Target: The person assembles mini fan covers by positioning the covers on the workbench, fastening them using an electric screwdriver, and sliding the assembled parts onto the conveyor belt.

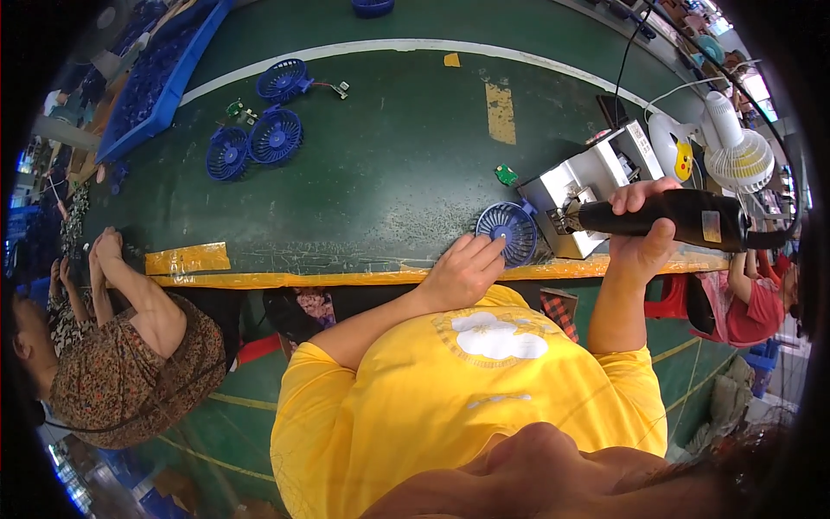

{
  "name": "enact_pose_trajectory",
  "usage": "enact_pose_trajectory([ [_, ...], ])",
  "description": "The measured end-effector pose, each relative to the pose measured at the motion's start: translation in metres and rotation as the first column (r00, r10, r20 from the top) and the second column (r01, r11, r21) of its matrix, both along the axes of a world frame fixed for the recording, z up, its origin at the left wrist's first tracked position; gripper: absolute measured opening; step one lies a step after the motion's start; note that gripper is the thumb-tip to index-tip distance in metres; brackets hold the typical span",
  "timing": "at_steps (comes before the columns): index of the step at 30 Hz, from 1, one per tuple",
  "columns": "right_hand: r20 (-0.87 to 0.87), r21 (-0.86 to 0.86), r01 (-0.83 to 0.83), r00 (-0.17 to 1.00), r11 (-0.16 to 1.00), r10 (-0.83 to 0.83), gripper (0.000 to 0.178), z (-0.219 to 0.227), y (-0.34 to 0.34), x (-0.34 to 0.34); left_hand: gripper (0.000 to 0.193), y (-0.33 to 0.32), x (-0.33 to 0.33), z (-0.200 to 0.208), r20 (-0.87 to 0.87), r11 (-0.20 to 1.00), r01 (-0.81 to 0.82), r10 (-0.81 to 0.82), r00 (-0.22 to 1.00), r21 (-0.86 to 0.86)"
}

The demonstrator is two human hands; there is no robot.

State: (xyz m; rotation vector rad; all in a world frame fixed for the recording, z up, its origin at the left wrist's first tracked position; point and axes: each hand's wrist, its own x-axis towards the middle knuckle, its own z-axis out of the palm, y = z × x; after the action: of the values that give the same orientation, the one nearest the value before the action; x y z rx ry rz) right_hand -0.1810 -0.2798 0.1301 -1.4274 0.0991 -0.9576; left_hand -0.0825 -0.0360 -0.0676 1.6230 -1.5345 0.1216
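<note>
One blue tray (pixel 137 143) holds blue parts (pixel 160 78); left hand (pixel 465 272) touches fan (pixel 508 227).

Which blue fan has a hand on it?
The blue fan beside the boxy white fixture: the left hand touches it, while the other blue fans lie farther left, untouched.

The left hand (pixel 465 272) hides part of a blue fan grille (pixel 517 225). The top edge crops a round blue part (pixel 373 7).
</note>
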Motion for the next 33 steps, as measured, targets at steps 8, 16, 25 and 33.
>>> enact_pose_trajectory([
  [8, 0.034, 0.134, -0.190, 0.982, 0.973, 0.187, 0.087, -0.038, 0.025, 0.029, 0.022, -0.002, 0.009, 0.000, -0.002, 1.000, 0.006, -0.006, 1.000, -0.020],
  [16, -0.014, 0.188, -0.358, 0.930, 0.915, 0.366, 0.086, -0.063, 0.061, 0.069, 0.023, -0.002, 0.017, -0.005, -0.002, 0.999, 0.001, -0.001, 1.000, -0.036],
  [25, -0.179, 0.165, -0.448, 0.863, 0.879, 0.473, 0.069, -0.077, 0.069, 0.075, 0.018, 0.003, 0.013, -0.007, -0.020, 0.999, -0.015, 0.014, 1.000, -0.052],
  [33, -0.005, 0.263, -0.237, 0.969, 0.935, 0.246, 0.091, -0.046, 0.052, 0.048, 0.017, 0.013, 0.043, 0.009, 0.056, 0.999, -0.034, 0.032, 0.998, 0.043],
])
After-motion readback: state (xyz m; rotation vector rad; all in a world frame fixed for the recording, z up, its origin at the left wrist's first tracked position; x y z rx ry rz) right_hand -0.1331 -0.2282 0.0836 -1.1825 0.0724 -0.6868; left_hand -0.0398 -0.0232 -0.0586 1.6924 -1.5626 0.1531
